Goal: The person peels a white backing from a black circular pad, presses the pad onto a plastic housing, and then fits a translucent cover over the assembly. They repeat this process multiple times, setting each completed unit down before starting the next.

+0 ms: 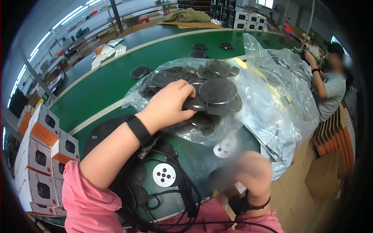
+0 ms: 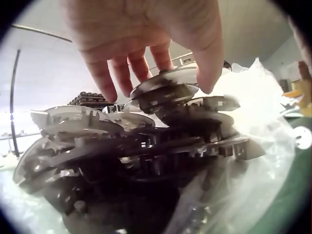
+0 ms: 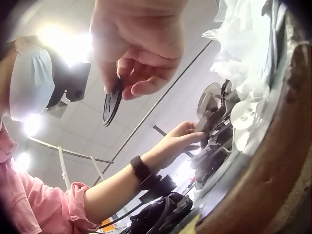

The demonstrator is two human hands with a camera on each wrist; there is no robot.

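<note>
A heap of round black plastic covers (image 1: 217,91) lies on a clear plastic bag (image 1: 186,136). My left hand (image 1: 169,104) grips a cover (image 2: 168,78) on the heap's near side, thumb at one edge and fingers at the other; clips show on the covers' undersides in the left wrist view. Blurred in the head view, my right hand (image 1: 254,171) is low at the right, by the table's near edge. In the right wrist view it pinches a thin black disc (image 3: 113,103) by the rim, between thumb and fingers.
Two white discs with holes, one nearer (image 1: 164,175) and one by the bag (image 1: 224,149), lie on the green table. Black cables (image 1: 186,186) loop in front. Boxes (image 1: 40,155) are stacked left; several covers (image 1: 140,72) lie beyond. Another person (image 1: 332,83) works at right.
</note>
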